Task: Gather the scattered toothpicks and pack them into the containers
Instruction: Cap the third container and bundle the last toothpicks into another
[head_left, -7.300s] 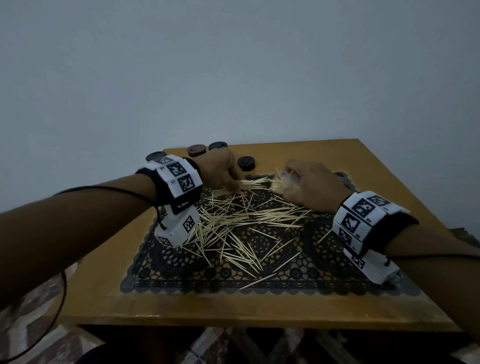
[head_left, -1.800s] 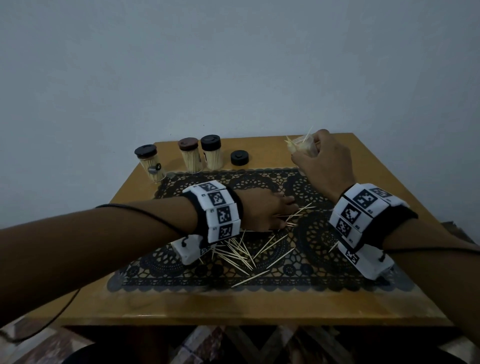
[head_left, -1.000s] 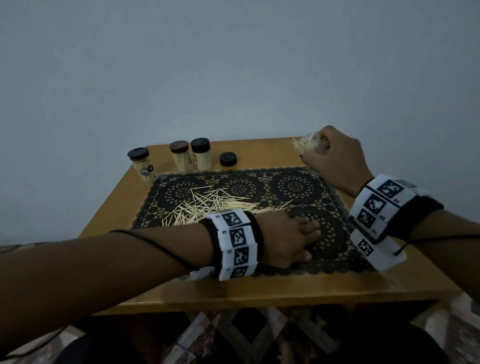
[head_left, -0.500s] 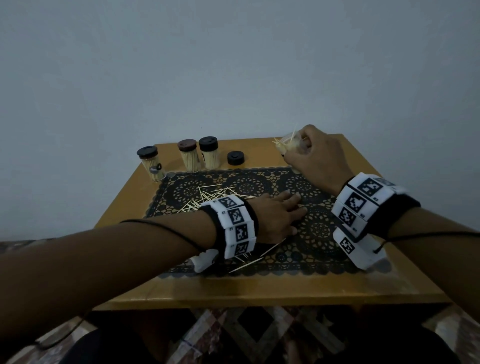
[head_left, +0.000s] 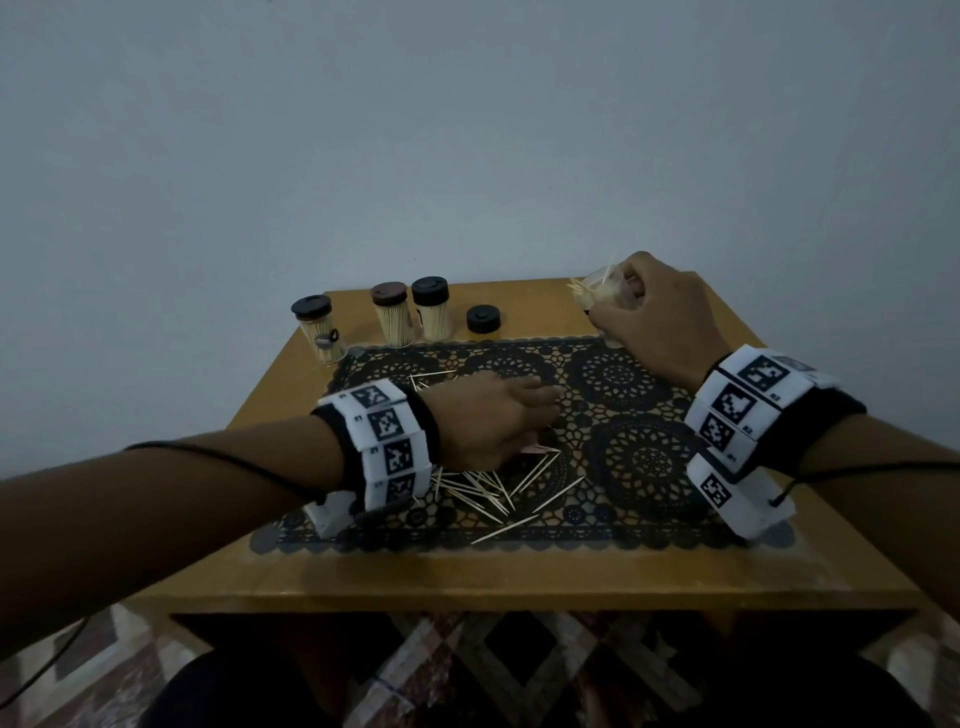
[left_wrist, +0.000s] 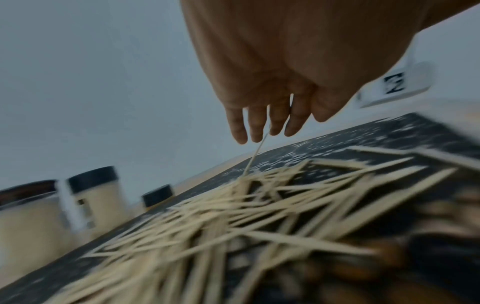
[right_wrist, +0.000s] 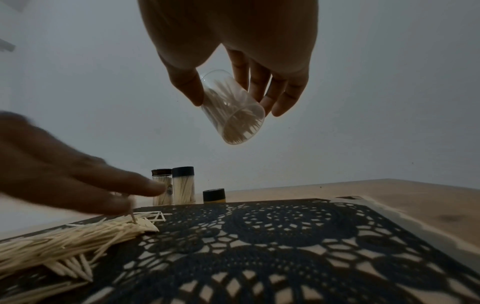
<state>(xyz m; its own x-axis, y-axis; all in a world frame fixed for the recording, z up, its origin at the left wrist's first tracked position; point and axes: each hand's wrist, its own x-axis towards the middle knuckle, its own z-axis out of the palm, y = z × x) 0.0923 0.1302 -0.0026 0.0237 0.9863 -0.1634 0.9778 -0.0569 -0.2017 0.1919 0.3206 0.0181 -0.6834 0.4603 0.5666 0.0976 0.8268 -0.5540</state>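
The toothpicks (head_left: 498, 486) are light, stiff slivers with sharp tips; they skid on the black lace mat (head_left: 649, 462) and snag in its holes, so my judgement is that they are best swept into a parallel bundle and pinched across the middle, not picked at by the points. The left hand (head_left: 493, 421) lies low over the pile at the mat's left half, fingers fairly straight and spread — in the left wrist view one toothpick (left_wrist: 255, 156) stands caught between two fingers, though how firmly it is held I cannot tell. The right hand (head_left: 652, 312) is off the mat's far right corner, thumb and fingers curled round a clear open container (right_wrist: 231, 111), tilted, partly filled, with tips poking out of its mouth; it is smooth-walled plastic, likely slippery, so a grip round the barrel suits it. Beyond the mat's far left edge stand three capped full containers (head_left: 430, 309), and a loose black cap (head_left: 483, 318) just right of them.

Against the picture half a second ago, the left hand has drawn back from the mat's middle toward the pile, and more loose sticks show nearer the mat's front edge; the right hand has kept its hold on the container in much the same place.
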